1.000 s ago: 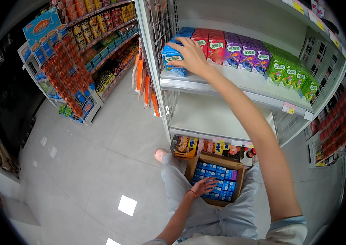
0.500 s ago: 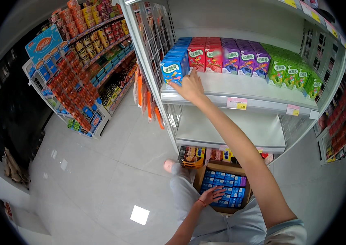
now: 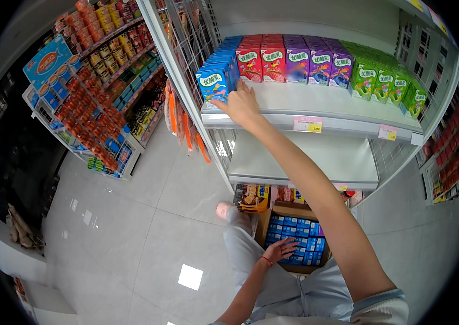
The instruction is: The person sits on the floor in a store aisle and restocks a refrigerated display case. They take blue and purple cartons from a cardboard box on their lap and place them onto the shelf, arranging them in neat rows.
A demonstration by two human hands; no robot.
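My right hand [image 3: 242, 104] reaches to the left end of the shelf. Its thumb lies at the lower front of a blue drink carton [image 3: 214, 85], while the fingers extend along the carton's right side. More blue cartons stand in line behind it. My left hand [image 3: 280, 251] hovers low over an open cardboard box [image 3: 262, 232], fingers spread and holding nothing. Packed inside are several blue drink cartons [image 3: 290, 221], with purple at the right side. Beside the blue row on the shelf stand red cartons [image 3: 249, 66], purple cartons [image 3: 320, 67] and green cartons [image 3: 365, 81].
A white shelf board [image 3: 294, 100] carries the cartons, with price tags [image 3: 308, 124] along its edge. Wire mesh [image 3: 186, 40] closes the unit's left side. Below is another white shelf [image 3: 300, 162]. Snack packages [image 3: 252, 196] sit behind the box. A snack rack [image 3: 91, 119] stands at left.
The view has shifted, so the shelf and its cartons appear slightly higher and farther left. My right hand stays at the front blue carton. My left hand stays over the box.
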